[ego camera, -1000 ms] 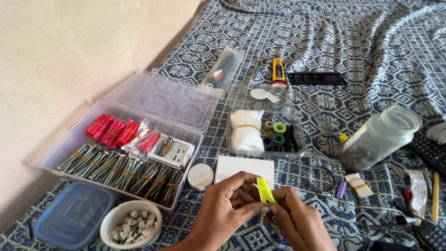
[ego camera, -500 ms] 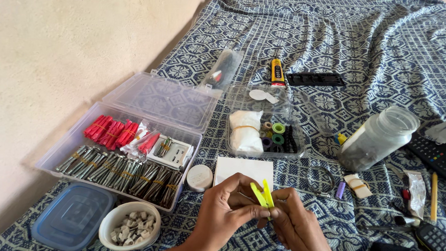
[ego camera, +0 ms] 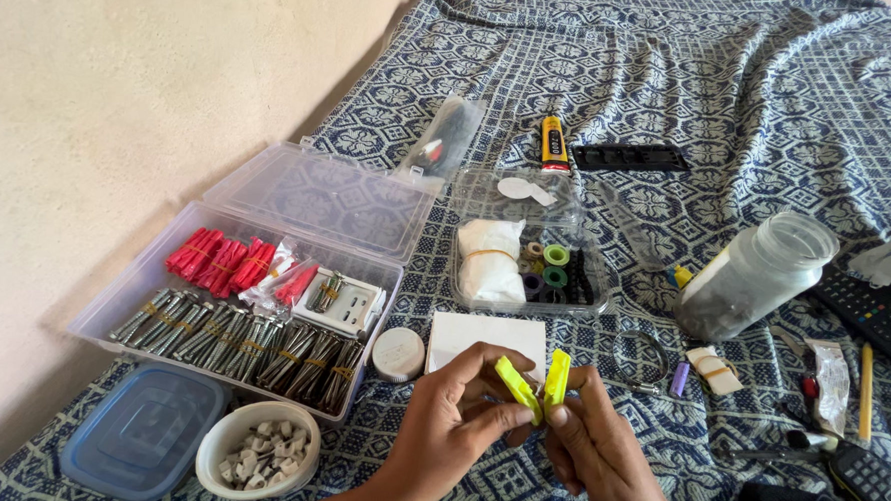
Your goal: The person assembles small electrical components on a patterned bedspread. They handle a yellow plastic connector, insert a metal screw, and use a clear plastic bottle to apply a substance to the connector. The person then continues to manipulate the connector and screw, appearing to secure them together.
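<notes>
Holding two yellow-green plastic pieces apart, you have one in each hand: your left hand (ego camera: 458, 416) pinches the left piece (ego camera: 518, 388) between thumb and forefinger, and your right hand (ego camera: 597, 448) grips the right piece (ego camera: 557, 377) near its lower end, standing it almost upright. The two pieces sit close together just above your knuckles, tips a little apart, over the patterned blue bedsheet (ego camera: 673, 80) and just in front of the white card (ego camera: 489, 339). Whether they are two separate wall plugs or halves of one clip is hard to tell from this angle; they look like plugs.

As for progress, the sorting looks well along. The open clear box (ego camera: 238, 292) on your left already holds red plugs (ego camera: 220, 261) bundled with bands and rows of banded screws (ego camera: 241, 342). The small clear tray (ego camera: 530, 254) ahead holds a white bundle and some coloured rings. The white bowl (ego camera: 256, 453) of small clips sits by your left wrist beside the blue lid (ego camera: 147, 430). What appears left is the loose clutter on your right around the glass jar (ego camera: 755, 274), plus the two pieces you hold.

Both hands are closed in fingertip pinches, wrists low and near each other, palms turned inward toward one another.
</notes>
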